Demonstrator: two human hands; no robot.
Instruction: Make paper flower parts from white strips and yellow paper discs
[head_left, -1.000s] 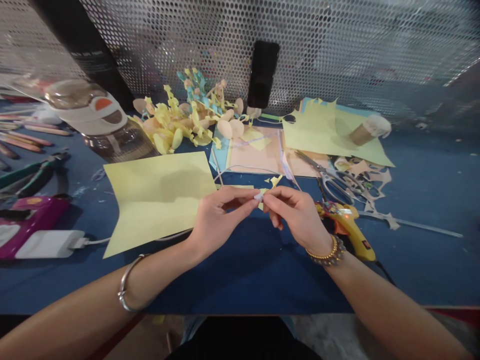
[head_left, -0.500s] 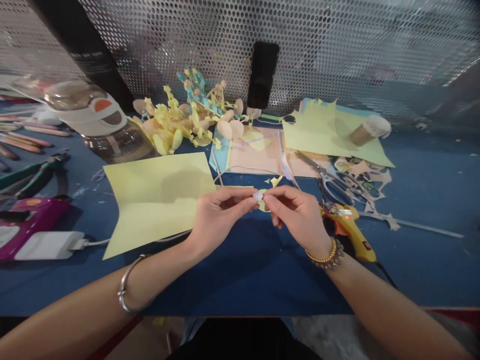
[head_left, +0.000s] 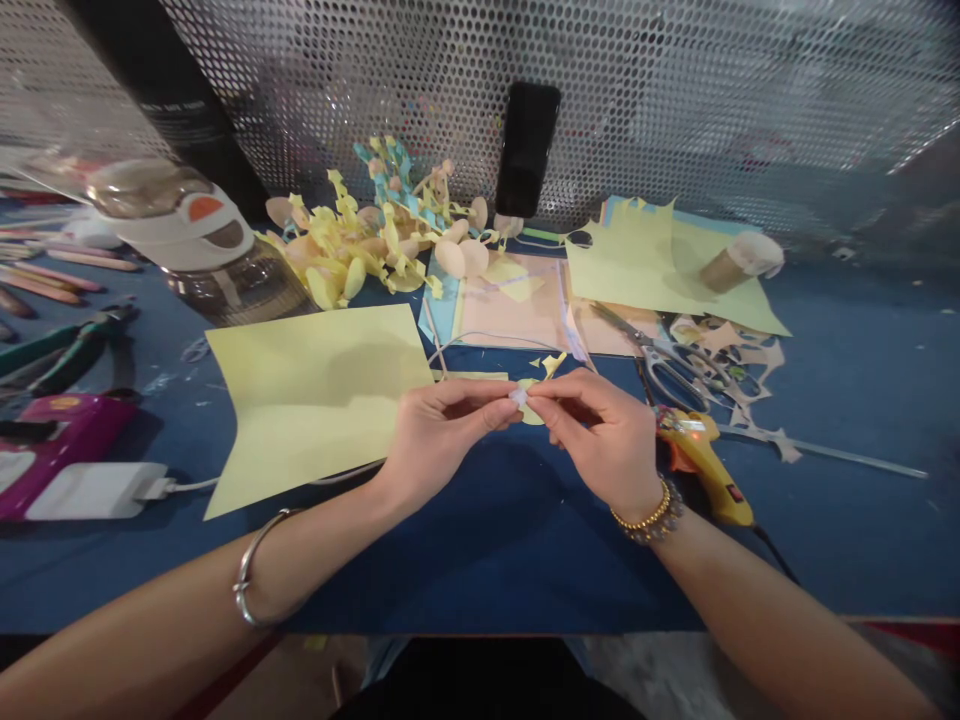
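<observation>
Bench: blue-covered top, near edge running across the lower part of the view [head_left: 487, 628], with a perforated metal sheet [head_left: 675, 100] rising behind the far edge.
Far edge: black smartphone [head_left: 526, 150] upright against the perforated sheet; cluster of yellow, peach and blue paper flowers [head_left: 360, 240] just left of it.
Far left corner: glass jar with a white lid [head_left: 225, 280], lying tilted; coloured pencils [head_left: 52, 275] beside it.
Left edge: green-handled pliers [head_left: 75, 345], magenta case [head_left: 60, 440], white power adapter [head_left: 94, 490] with its cable running toward the middle.
Middle left: large yellow paper sheet [head_left: 315, 400], just beyond the left hand.
Far right: second yellow sheet [head_left: 645, 270] under a brown cylinder with a white end [head_left: 739, 262]; peach sheet [head_left: 517, 305] left of it.
Right side: steel scissors [head_left: 675, 370], peach paper scraps [head_left: 731, 345], metal ruler [head_left: 840, 452], yellow hot glue gun [head_left: 701, 465] just beside the right hand.
Wrists: silver bangle [head_left: 255, 570] on the left, gold beaded bracelets [head_left: 649, 520] on the right.
Hands: left hand [head_left: 446, 440] and right hand [head_left: 592, 435] raised together above the bench's middle, just beyond the near edge.
Fingers: left fingertips [head_left: 499, 412] and right fingertips [head_left: 544, 398] pressed close, pinching the small yellow paper cutout [head_left: 531, 410] from both sides.
Cutout: between both hands, a white bit [head_left: 517, 398] at its left side.
</observation>
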